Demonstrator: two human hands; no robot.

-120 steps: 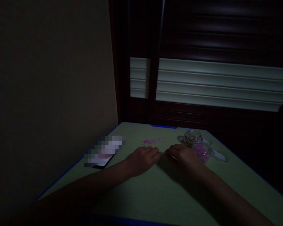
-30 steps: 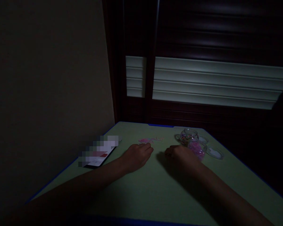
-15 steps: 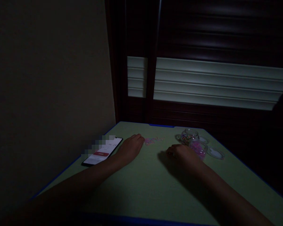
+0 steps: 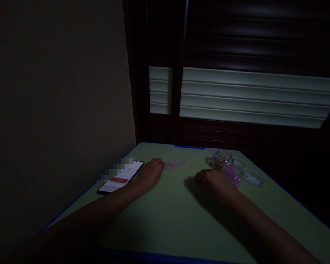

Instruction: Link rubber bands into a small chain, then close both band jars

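A loose spread of small, thin pink and coloured pieces (image 4: 177,165), which look like tiny rubber bands, lies on the pale green table (image 4: 170,216). At its left edge is my left hand (image 4: 151,171), fingers bent and drawn together; what they hold, if anything, is too dark to see. My right hand (image 4: 213,180) rests low over the table with curled fingers, and their tips are mostly hidden. Just beyond it stand a clear jar of pink pieces (image 4: 233,175) and, behind that, a clear jar of multicoloured pieces (image 4: 222,160).
A lit phone (image 4: 119,180) lies along the table's left side, beside my left wrist. Right of the jars lies a clear round lid (image 4: 253,179), with another lid (image 4: 238,164) behind. A wall (image 4: 71,91) borders the left; dark slatted panels (image 4: 250,97) stand behind the table.
My left hand has drawn slightly left, so more of the small pieces show beside its fingertips. My right hand is nearly unmoved.
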